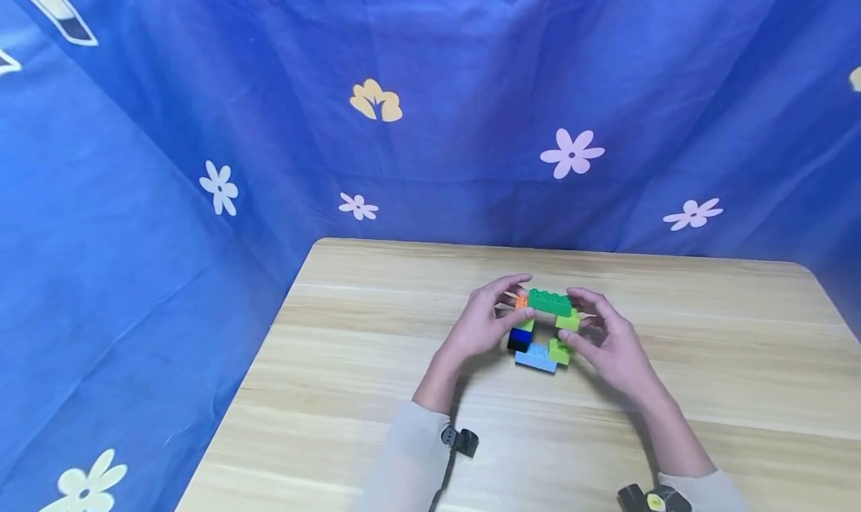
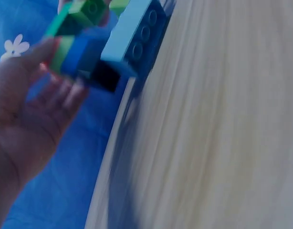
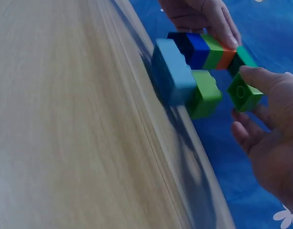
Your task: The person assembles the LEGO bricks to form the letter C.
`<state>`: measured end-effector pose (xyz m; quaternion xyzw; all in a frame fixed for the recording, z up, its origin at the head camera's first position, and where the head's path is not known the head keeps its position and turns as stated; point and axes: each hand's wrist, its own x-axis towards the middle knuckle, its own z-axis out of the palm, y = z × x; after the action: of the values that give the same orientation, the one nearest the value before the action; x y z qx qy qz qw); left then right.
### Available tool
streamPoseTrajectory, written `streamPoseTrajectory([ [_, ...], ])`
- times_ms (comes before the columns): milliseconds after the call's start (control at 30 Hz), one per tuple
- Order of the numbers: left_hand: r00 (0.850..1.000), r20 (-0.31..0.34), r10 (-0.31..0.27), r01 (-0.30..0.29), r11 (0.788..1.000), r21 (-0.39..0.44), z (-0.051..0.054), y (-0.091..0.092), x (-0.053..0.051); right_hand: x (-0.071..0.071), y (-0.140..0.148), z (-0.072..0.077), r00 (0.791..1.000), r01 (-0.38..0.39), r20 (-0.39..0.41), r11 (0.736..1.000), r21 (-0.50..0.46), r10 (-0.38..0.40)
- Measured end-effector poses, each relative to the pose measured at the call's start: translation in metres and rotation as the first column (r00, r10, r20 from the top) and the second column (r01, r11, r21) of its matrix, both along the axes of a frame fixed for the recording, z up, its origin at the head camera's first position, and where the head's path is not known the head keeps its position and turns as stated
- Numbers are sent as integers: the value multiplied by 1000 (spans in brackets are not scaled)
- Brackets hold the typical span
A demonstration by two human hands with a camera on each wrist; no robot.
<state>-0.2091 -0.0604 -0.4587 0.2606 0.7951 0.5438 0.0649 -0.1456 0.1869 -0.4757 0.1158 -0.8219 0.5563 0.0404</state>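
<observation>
A loop of toy building bricks stands over the wooden table in front of me. Its base is a light blue brick point(image 1: 535, 358). On the left rise a black brick point(image 3: 181, 44), a blue brick point(image 3: 198, 51), a lime brick point(image 3: 212, 50) and an orange brick point(image 3: 225, 59). A green brick point(image 1: 549, 302) spans the top. My left hand point(image 1: 479, 321) grips the left column near the orange brick, thumb in front. My right hand point(image 1: 615, 344) holds the upper lime green brick point(image 3: 244, 94) under the green one's right end. A gap separates it from the lower lime green brick point(image 3: 204, 94) on the base.
The wooden table point(image 1: 323, 362) extends around the bricks on every side. A blue cloth point(image 1: 457, 161) with flower prints hangs behind the table and along its left. Small black devices point(image 1: 460, 440) are strapped at both sleeves.
</observation>
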Motion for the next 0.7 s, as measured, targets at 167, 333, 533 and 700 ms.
streamPoseTrajectory([
  [167, 986, 116, 123, -119, 992, -46, 2, 2, 3, -5, -2, -3, 997, -52, 68, 997, 66, 47],
  [333, 956, 157, 247, -221, 961, -165, -4, -4, 4, -6, -10, -9, 987, -109, 126, 992, 61, 101],
  [533, 926, 211, 313, -260, 934, -243, -11, -13, 7, -1, -18, -17, 979, -142, 152, 989, 38, 135],
  [700, 923, 219, 315, -259, 933, -252, -10, -13, 8, 2, -18, -18, 980, -137, 151, 989, 55, 127],
])
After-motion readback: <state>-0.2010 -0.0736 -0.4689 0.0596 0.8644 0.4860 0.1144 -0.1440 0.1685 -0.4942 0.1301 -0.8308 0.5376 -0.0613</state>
